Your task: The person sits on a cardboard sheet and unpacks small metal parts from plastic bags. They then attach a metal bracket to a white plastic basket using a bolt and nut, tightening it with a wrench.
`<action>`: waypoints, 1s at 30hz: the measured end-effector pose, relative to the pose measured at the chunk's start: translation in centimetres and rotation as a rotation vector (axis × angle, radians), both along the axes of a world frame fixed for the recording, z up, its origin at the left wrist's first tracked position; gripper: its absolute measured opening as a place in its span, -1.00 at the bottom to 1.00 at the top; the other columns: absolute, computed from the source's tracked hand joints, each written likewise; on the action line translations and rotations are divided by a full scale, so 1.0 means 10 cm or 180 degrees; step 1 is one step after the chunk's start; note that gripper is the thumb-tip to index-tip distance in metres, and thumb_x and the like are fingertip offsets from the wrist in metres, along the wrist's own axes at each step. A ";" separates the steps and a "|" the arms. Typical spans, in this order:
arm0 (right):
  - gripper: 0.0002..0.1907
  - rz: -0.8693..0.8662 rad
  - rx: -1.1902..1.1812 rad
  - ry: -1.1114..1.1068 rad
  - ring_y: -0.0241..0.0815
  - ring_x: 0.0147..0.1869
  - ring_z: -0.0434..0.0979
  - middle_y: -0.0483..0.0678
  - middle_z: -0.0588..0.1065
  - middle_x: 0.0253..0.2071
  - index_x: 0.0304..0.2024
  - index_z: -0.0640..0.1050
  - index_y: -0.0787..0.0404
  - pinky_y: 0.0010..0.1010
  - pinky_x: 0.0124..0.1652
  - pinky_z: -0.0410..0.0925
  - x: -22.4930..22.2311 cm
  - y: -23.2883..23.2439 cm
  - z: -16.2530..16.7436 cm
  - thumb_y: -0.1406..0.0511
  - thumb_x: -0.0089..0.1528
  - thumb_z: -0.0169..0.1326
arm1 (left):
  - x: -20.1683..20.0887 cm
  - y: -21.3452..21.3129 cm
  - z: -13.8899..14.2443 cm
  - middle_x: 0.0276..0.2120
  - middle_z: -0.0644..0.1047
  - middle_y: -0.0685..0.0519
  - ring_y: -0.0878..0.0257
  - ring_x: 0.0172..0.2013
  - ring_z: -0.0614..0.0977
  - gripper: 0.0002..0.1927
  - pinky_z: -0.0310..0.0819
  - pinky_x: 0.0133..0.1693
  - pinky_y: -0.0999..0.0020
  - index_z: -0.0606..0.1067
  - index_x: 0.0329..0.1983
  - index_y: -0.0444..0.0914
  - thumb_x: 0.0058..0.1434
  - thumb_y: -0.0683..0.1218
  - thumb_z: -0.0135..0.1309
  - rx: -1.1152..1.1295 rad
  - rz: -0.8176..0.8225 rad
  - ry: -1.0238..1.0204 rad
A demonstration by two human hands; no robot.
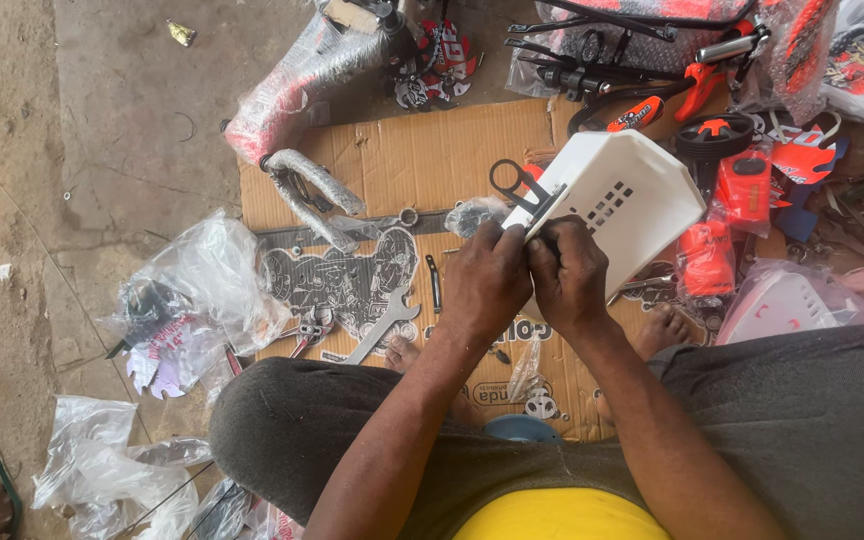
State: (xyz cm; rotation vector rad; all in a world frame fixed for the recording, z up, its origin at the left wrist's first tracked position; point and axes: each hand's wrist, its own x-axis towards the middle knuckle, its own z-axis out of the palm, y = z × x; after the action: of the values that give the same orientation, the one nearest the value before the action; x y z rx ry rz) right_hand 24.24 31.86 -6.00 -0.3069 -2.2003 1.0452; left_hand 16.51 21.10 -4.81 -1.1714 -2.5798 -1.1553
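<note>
A white plastic basket [632, 190] with slotted holes is tilted above the cardboard sheet [422, 160]. A black metal bracket [517, 183] with a ring end sits against the basket's near edge. My left hand [487, 280] and my right hand [567, 272] are pressed together at that edge, fingers closed around the bracket and the basket rim. What the fingertips pinch is hidden. My knees in grey trousers frame the bottom of the view.
A silver spanner [382, 322] lies on the cardboard near my left knee. Wrapped bicycle frame tubes [307, 75], black handlebar parts [592, 70], orange plastic pieces [742, 185] and a black wheel [714, 135] lie beyond. Crumpled plastic bags [192, 290] cover the concrete at left.
</note>
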 end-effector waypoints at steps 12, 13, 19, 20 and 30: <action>-0.79 0.0666 -0.3989 -0.0602 -0.41 -0.52 0.19 -0.20 0.33 -0.48 -0.14 0.53 0.27 -0.56 -0.53 0.10 0.04 0.18 -0.06 0.32 0.38 -0.12 | -0.03 -0.03 -0.11 -0.36 0.36 0.02 0.11 -0.40 0.52 -0.86 0.42 -0.44 0.17 0.36 -0.27 -0.24 0.18 -0.22 0.10 -0.0025 -0.0365 0.0354; -0.80 0.0831 -0.4300 -0.0611 -0.40 -0.53 0.22 -0.20 0.35 -0.48 -0.16 0.53 0.26 -0.56 -0.53 0.12 0.03 0.23 -0.04 0.30 0.37 -0.10 | -0.04 -0.03 -0.11 -0.36 0.36 0.01 0.12 -0.43 0.50 -0.85 0.41 -0.48 0.20 0.35 -0.27 -0.25 0.21 -0.23 0.10 -0.0091 -0.0407 0.0316; -0.81 0.1122 -0.2268 -0.0557 -0.50 -0.24 0.42 -0.15 0.50 -0.26 -0.03 0.55 0.25 -0.66 -0.25 0.30 -0.03 0.22 0.09 0.27 0.41 0.06 | -0.16 -0.05 -0.12 -0.38 0.35 0.02 0.12 -0.41 0.48 -0.84 0.37 -0.45 0.18 0.33 -0.30 -0.21 0.22 -0.22 0.10 0.0103 0.0006 0.0533; -0.81 0.1170 -0.1716 -0.0423 -0.50 -0.11 0.50 -0.12 0.56 -0.16 0.00 0.55 0.28 -0.67 -0.12 0.38 -0.03 0.22 0.12 0.29 0.41 0.10 | -0.22 -0.05 -0.13 -0.38 0.35 0.03 0.13 -0.40 0.47 -0.84 0.36 -0.44 0.17 0.34 -0.30 -0.19 0.25 -0.22 0.10 0.0132 0.0118 0.0629; -0.86 0.0518 -0.1273 -0.2938 -0.24 -0.26 0.57 -0.06 0.60 -0.31 -0.22 0.66 0.21 -0.35 -0.19 0.42 0.16 0.78 -0.63 0.32 0.18 0.26 | -0.87 -0.32 -0.10 -0.49 0.34 0.15 0.35 -0.52 0.30 -0.79 0.15 -0.50 0.31 0.37 -0.42 -0.20 0.25 -0.25 0.15 0.1182 0.1104 -0.0060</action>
State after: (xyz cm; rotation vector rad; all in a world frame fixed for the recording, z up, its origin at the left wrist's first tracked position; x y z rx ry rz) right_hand 25.88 39.61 -12.34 -0.9581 -2.8121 1.6703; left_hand 7.82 17.93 -5.79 -0.6109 -2.3116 -1.4698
